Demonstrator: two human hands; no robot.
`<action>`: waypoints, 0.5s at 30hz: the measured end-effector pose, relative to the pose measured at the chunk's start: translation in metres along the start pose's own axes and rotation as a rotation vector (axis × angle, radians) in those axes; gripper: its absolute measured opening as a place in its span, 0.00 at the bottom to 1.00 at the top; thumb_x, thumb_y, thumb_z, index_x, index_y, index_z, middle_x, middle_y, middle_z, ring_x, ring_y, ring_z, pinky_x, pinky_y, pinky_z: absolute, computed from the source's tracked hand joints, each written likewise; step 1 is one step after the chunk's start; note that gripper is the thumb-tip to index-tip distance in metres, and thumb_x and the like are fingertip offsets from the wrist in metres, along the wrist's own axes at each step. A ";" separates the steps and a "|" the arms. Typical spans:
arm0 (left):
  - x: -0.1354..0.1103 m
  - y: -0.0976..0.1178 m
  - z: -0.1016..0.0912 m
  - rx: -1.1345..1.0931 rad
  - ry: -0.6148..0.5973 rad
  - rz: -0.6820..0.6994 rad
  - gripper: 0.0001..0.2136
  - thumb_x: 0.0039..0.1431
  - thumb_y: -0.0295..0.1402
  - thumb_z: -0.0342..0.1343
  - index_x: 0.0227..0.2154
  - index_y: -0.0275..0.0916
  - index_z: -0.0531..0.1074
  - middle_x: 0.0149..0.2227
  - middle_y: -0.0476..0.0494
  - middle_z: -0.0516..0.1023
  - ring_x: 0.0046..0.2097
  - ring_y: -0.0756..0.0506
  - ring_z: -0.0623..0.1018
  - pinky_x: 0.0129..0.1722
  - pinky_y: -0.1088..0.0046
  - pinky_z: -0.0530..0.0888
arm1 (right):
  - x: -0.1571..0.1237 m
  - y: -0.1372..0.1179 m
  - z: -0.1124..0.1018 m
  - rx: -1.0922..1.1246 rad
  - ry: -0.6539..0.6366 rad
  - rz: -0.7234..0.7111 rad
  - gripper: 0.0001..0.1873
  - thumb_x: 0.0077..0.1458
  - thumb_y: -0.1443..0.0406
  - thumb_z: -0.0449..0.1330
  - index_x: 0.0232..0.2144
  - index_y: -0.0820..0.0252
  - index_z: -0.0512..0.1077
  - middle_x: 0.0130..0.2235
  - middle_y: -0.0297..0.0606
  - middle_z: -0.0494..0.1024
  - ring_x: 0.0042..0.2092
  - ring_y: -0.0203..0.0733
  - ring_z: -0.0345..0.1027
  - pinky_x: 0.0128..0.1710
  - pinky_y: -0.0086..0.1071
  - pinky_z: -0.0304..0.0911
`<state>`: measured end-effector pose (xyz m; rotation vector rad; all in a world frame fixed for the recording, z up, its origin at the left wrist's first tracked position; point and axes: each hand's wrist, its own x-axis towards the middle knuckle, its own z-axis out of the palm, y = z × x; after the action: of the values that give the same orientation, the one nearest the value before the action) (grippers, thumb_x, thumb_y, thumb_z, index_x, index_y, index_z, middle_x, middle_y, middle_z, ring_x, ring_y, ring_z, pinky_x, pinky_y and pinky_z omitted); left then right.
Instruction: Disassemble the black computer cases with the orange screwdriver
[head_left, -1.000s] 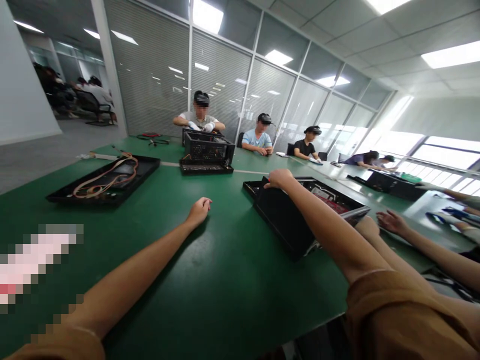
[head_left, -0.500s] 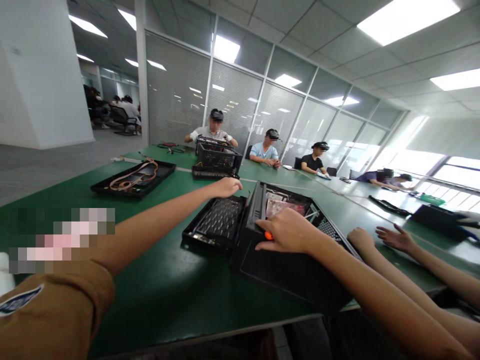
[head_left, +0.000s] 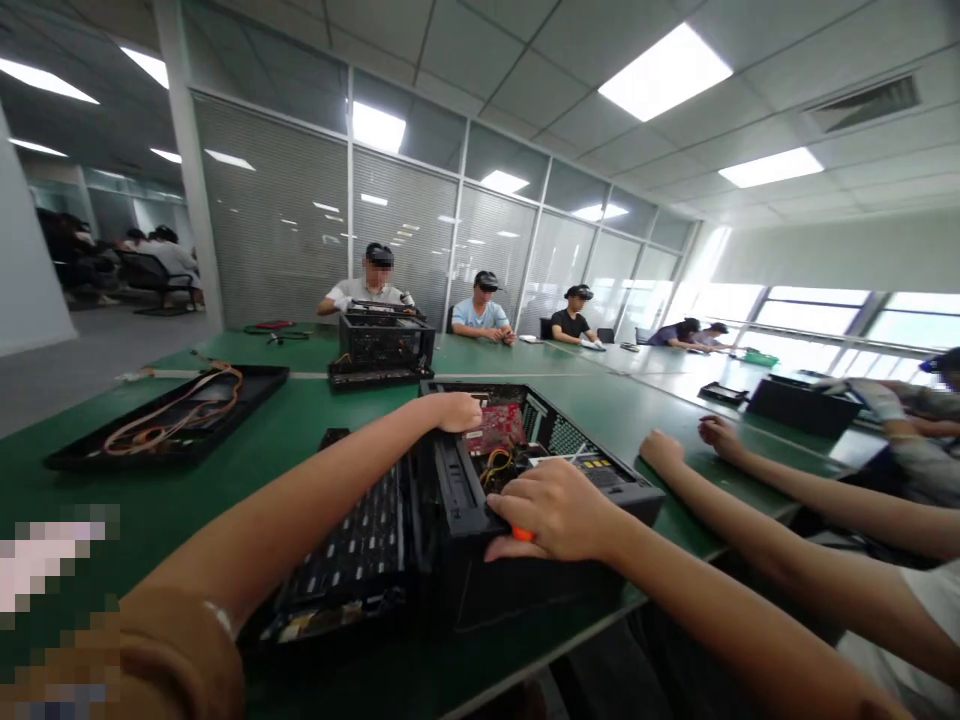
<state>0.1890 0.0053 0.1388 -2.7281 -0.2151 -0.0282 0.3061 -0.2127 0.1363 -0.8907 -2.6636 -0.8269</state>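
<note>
A black computer case (head_left: 525, 590) lies open side up on the table in front of me, with a red circuit board (head_left: 504, 428) and coloured wires (head_left: 495, 465) inside. My left hand (head_left: 459, 411) is closed at the far left part of the opening, beside the red board; what its fingers grip is hidden. Over the case's near edge, my right hand (head_left: 559, 515) is closed around a screwdriver (head_left: 523, 534) with an orange handle. A thin shaft shows beyond the knuckles. Left of the case, partly under my left forearm, lies a black meshed panel (head_left: 352, 550).
A black tray-like cover (head_left: 247, 400) with cables lies on the green table (head_left: 225, 520) at left. Across the table, a person works at another open case (head_left: 386, 345). A co-worker's bare hands (head_left: 664, 455) rest close by on the right, near another dark case (head_left: 802, 405).
My left hand has moved from above the meshed panel to the case opening. The right hand keeps the screwdriver at the near edge. My view has turned right.
</note>
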 end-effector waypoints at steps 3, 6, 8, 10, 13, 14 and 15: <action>-0.003 -0.006 0.000 0.098 -0.070 -0.049 0.10 0.52 0.24 0.46 0.24 0.30 0.73 0.30 0.32 0.76 0.32 0.44 0.75 0.35 0.70 0.68 | -0.021 0.041 0.015 0.018 0.025 -0.060 0.27 0.50 0.45 0.48 0.36 0.61 0.70 0.27 0.38 0.73 0.28 0.34 0.65 0.26 0.28 0.49; -0.007 -0.015 0.005 0.087 -0.121 -0.229 0.12 0.53 0.24 0.44 0.28 0.30 0.74 0.33 0.31 0.76 0.36 0.43 0.76 0.37 0.69 0.68 | -0.041 0.088 0.026 -0.011 0.004 0.005 0.28 0.49 0.44 0.48 0.36 0.61 0.71 0.33 0.40 0.75 0.32 0.35 0.67 0.30 0.27 0.53; -0.012 -0.022 0.008 -0.001 -0.156 -0.424 0.13 0.54 0.26 0.43 0.31 0.31 0.75 0.36 0.31 0.76 0.39 0.42 0.75 0.39 0.69 0.68 | -0.050 0.107 0.028 -0.033 -0.033 0.123 0.26 0.51 0.46 0.47 0.39 0.58 0.70 0.38 0.40 0.76 0.35 0.35 0.68 0.32 0.27 0.56; -0.021 -0.030 0.009 -0.079 -0.203 -0.592 0.15 0.53 0.27 0.43 0.34 0.30 0.75 0.39 0.31 0.75 0.41 0.41 0.75 0.41 0.69 0.68 | -0.057 0.106 0.030 -0.037 -0.050 0.331 0.24 0.54 0.48 0.45 0.40 0.56 0.70 0.42 0.40 0.75 0.36 0.35 0.69 0.33 0.27 0.57; -0.042 -0.045 0.010 -0.129 -0.273 -0.687 0.16 0.53 0.28 0.42 0.36 0.28 0.74 0.40 0.29 0.74 0.41 0.40 0.75 0.39 0.71 0.68 | -0.061 0.060 0.041 0.029 -0.007 0.679 0.26 0.53 0.47 0.45 0.39 0.58 0.71 0.42 0.42 0.74 0.38 0.38 0.70 0.35 0.27 0.59; -0.052 -0.052 0.010 -0.141 -0.291 -0.703 0.16 0.52 0.28 0.42 0.36 0.28 0.74 0.40 0.30 0.74 0.40 0.41 0.75 0.38 0.72 0.68 | -0.060 0.038 0.047 0.090 -0.025 0.716 0.29 0.49 0.44 0.48 0.41 0.58 0.70 0.42 0.43 0.74 0.39 0.39 0.70 0.36 0.28 0.60; -0.062 -0.058 0.012 -0.155 -0.317 -0.725 0.16 0.52 0.28 0.42 0.35 0.28 0.74 0.40 0.32 0.75 0.40 0.41 0.74 0.37 0.73 0.68 | -0.057 0.016 0.054 0.145 -0.063 0.744 0.31 0.45 0.42 0.51 0.41 0.58 0.70 0.40 0.42 0.75 0.38 0.41 0.70 0.35 0.28 0.60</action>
<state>0.1184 0.0539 0.1477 -2.6310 -1.3196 0.1911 0.3600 -0.1987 0.0783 -1.7107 -2.1123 -0.4165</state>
